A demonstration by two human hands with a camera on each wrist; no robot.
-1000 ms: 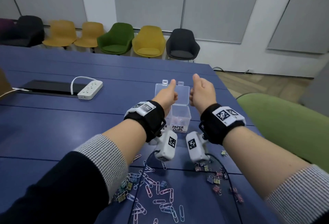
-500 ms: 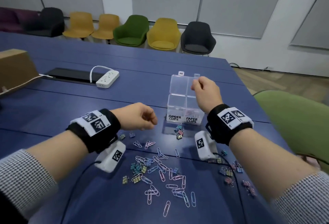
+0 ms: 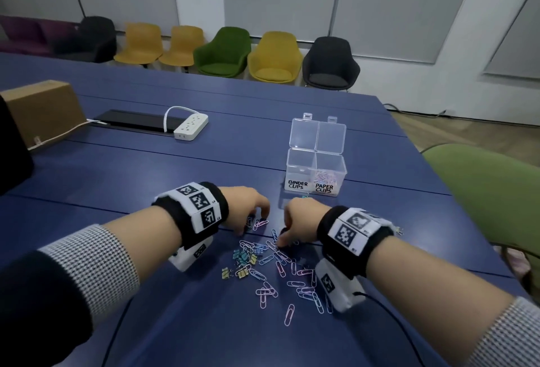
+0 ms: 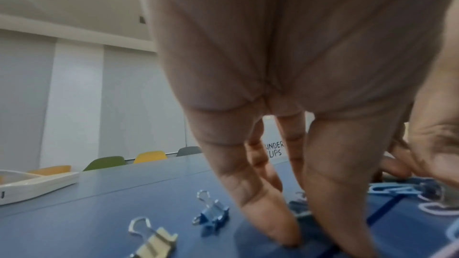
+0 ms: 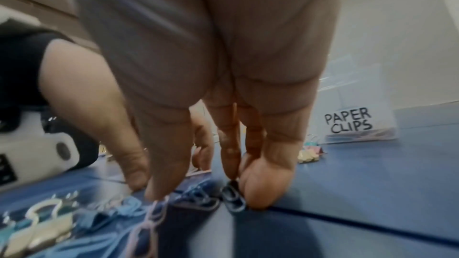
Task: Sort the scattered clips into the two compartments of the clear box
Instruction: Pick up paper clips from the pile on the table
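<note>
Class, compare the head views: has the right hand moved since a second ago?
Yes. The right hand has come down from the clear box toward the person, onto the paper clips on the table.

Head view: from above my forearms, facing forward and down across the worktop (image 3: 187, 179). Wrist views: each low beneath my palm, close to the fingers, looking forward. All three share the labelled clear box (image 3: 316, 174) and scattered clips (image 3: 277, 261).
</note>
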